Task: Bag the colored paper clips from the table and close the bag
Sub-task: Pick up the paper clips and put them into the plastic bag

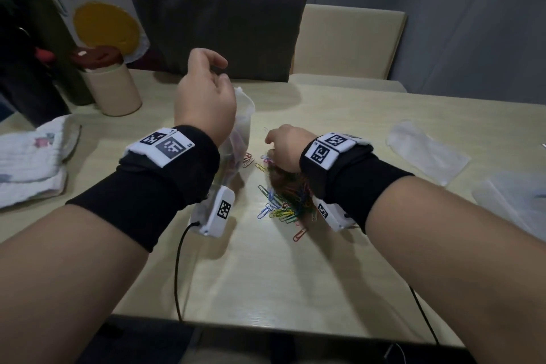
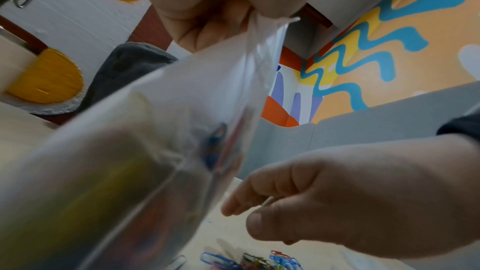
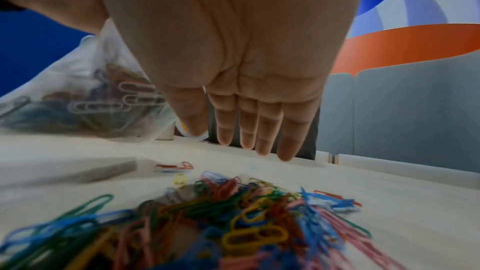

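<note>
The bag [image 1: 243, 124] is clear thin plastic, hanging upright with its top edge pinched and its bottom down by the table [image 1: 339, 133]. Inside it sits a jumble of clips: white, blue, red and green ones show through the film. Just to its right, the clips [image 1: 288, 196] lie in 1 loose tangled pile on the pale wood, blue, green, yellow, red and pink, with a few strays scattered around the edges.
</note>
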Available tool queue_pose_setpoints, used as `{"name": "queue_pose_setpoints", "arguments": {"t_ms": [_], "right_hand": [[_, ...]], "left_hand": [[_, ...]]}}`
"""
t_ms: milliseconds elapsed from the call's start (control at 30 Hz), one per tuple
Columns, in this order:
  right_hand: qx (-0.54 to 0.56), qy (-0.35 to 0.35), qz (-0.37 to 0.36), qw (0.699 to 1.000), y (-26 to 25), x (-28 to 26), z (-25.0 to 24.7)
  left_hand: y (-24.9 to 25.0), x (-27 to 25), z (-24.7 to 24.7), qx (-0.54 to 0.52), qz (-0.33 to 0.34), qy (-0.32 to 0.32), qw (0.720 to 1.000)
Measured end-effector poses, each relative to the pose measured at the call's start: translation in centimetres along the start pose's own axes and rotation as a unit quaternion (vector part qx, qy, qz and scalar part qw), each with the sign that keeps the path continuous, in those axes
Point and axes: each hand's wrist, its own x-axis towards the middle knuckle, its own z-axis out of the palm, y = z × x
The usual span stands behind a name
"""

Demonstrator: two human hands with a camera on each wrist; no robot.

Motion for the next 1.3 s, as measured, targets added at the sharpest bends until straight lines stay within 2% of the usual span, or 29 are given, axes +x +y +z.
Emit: {"name": "queue_pose_setpoints", "arguments": {"t_ms": [167,333,567,733,833,900,967,1067,1300], "right_hand": [[-0.05,-0.034,-0.027,0.998,-2.0,2.4,1.7],[-0.076,-0.116,-0.135,0.981,-3.8,1.6,2.1],[-0.181,-0.164,-0.121,0.962,-2.6,-0.7,1.4],[-0.196,-0.15,-0.105,0.963,-0.5,-2.8,0.2],[-0.164,-0.103,-0.097,0.976,0.2,-3.3,0.2],[-0.127,-0.074,-0.118,0.982,-0.1,-3.7,0.4],[-0.113,-0.095,-0.155,0.977,-0.7,-4.4,1.0],[-0.139,-0.145,-0.175,0.964,-1.4,-5.1,2.7],[-0.199,-0.148,-0.168,0.954,0.3,-5.4,2.2]], "left_hand": [[-0.9,0.1,-0.9,0.029,-0.02,-0.002,0.999],[-1.4,0.1,-1.6,0.06,-0.022,-0.014,0.998],[-1.4,-0.2,-1.8,0.12,0.014,-0.045,0.992],[-1.1,-1.7,-0.6,0.137,0.036,-0.083,0.986],[-0.7,-2.7,0.4,0.128,0.047,-0.098,0.986],[-0.5,-3.2,1.0,0.127,0.04,-0.107,0.985],[-0.5,-3.6,1.6,0.126,0.038,-0.111,0.985],[-0.5,-4.1,2.3,0.126,0.044,-0.12,0.984],[-0.6,-4.2,3.1,0.129,0.053,-0.126,0.982]]}}
